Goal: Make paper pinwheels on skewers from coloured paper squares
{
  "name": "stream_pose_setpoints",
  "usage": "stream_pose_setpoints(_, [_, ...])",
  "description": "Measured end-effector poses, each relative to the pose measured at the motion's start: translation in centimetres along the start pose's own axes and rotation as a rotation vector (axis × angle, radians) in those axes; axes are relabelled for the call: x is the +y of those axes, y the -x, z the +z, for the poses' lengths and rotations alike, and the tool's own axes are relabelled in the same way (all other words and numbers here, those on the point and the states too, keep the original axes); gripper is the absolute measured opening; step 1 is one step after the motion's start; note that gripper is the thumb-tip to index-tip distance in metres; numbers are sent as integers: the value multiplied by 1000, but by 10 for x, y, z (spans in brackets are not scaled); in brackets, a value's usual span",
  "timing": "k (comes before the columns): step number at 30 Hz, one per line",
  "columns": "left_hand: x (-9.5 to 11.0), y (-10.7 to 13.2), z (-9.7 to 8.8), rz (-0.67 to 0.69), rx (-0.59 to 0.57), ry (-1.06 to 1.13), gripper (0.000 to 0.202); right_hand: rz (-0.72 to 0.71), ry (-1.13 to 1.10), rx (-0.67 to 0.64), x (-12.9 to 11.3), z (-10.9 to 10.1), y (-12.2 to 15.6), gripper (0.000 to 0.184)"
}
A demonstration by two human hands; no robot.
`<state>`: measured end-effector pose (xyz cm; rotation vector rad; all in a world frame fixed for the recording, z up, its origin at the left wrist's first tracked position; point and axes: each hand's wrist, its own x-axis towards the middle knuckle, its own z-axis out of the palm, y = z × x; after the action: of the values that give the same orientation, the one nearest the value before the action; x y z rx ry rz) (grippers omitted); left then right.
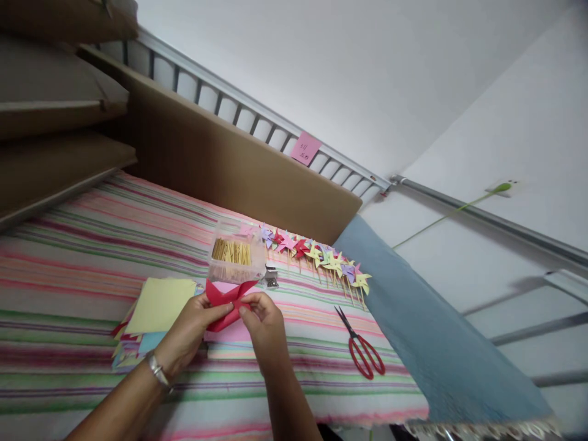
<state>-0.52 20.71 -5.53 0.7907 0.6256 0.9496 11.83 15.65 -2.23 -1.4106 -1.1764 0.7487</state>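
Note:
A red paper pinwheel (223, 298) with folded blades is held up between both hands. My left hand (197, 318) is closed on its left side, thumb pressed near the centre. My right hand (264, 321) pinches the pinwheel near its middle from the right; whether a small pin sits in those fingers I cannot tell. Beneath it lies a pile of pink paper (236, 334), partly covered by the hands. To the left is a stack of coloured paper squares (160, 306), yellow on top. Just behind stands a clear plastic box (232, 272) of thin wooden sticks (234, 252).
Finished pinwheels on sticks (316, 256) lie in a row at the back right. Red-handled scissors (361, 346) rest on the striped cloth (312, 367). Small metal pieces (271, 278) sit beside the box. Cardboard (239, 159) walls the back; cartons (59, 122) stand at left.

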Motion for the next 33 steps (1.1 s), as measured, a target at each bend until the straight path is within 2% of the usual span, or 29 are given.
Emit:
stream_pose_setpoints(6, [4,0,0,4,49,-72,22,-4,25,108,4,-9,2,11])
stream_pose_setpoints(12, [1,0,1,8,25,-100,28,-25,19,115,3,-6,3,14])
stream_pose_setpoints(15, [0,0,1,28,32,-117,29,39,-15,113,1,-5,3,15])
stream_pose_setpoints(20, [1,0,3,40,8,-127,30,160,-161,43,0,-9,4,22])
stream_pose_setpoints(29, [1,2,2,55,-52,-120,26,215,-307,-23,6,-7,4,17])
stream_pose_setpoints(33, [1,1,2,42,-54,-113,26,208,-407,-63,9,-9,5,22])
